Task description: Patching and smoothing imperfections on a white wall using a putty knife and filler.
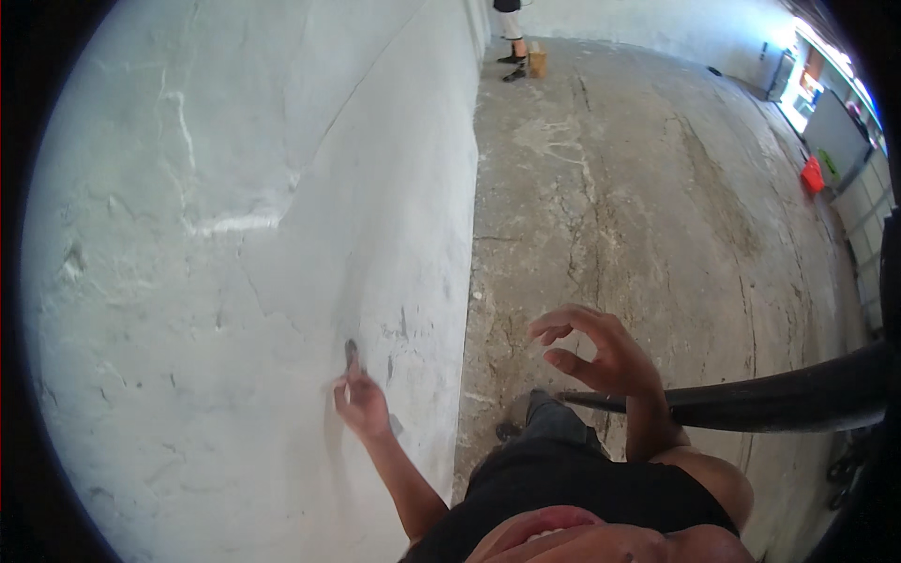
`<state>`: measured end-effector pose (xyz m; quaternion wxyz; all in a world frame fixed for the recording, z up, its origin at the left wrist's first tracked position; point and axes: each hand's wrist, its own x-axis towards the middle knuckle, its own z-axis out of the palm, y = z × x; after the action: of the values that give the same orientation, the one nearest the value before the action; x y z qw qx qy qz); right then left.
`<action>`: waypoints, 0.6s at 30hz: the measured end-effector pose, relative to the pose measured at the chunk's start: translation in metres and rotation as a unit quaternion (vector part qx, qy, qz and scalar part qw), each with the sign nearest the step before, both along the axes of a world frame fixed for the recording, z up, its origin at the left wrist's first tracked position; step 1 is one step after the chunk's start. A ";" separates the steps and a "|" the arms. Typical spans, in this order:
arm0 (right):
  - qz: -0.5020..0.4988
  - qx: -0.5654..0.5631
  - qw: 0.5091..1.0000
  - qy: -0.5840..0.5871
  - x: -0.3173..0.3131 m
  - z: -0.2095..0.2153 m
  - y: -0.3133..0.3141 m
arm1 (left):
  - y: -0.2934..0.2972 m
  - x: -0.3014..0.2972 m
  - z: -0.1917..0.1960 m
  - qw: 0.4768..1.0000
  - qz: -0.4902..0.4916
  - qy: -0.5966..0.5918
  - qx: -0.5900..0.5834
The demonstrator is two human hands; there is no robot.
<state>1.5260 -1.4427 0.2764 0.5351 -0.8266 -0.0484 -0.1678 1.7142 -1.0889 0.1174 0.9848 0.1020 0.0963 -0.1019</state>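
Observation:
My left hand point(364, 407) is raised against the white wall point(235, 310), with thumb and fingers drawn together in a pinch. At its fingertips shows a small dark spot point(352, 351); whether this is a held piece, a mark or a shadow, I cannot tell. Dark scuffs mark the wall close by. Over the floor to the right, my right hand point(605, 355) hangs with curved fingers and thumb apart, holding nothing.
A thick black curved tube-like thing point(788, 389) reaches in from the right, behind my right forearm. The cracked concrete floor point(638, 206) meets the wall. Far off are a person's legs point(512, 47), a brown box point(537, 62), and a red bag-like thing point(813, 174) at right.

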 end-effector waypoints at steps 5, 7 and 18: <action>0.012 -0.011 1.000 -0.024 -0.003 0.001 -0.001 | -0.020 0.030 -0.017 0.998 0.020 0.015 -0.056; 0.002 -0.009 1.000 -0.009 -0.006 0.000 -0.003 | -0.026 0.025 -0.010 0.997 0.042 0.035 -0.061; 0.004 -0.036 0.999 0.007 -0.004 -0.001 0.013 | -0.044 0.042 0.003 0.996 0.081 0.021 -0.023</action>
<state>1.5221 -1.4300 0.2753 0.5058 -0.8463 -0.0537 -0.1583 1.7562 -1.1333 0.1202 0.9897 0.0690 0.1227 -0.0265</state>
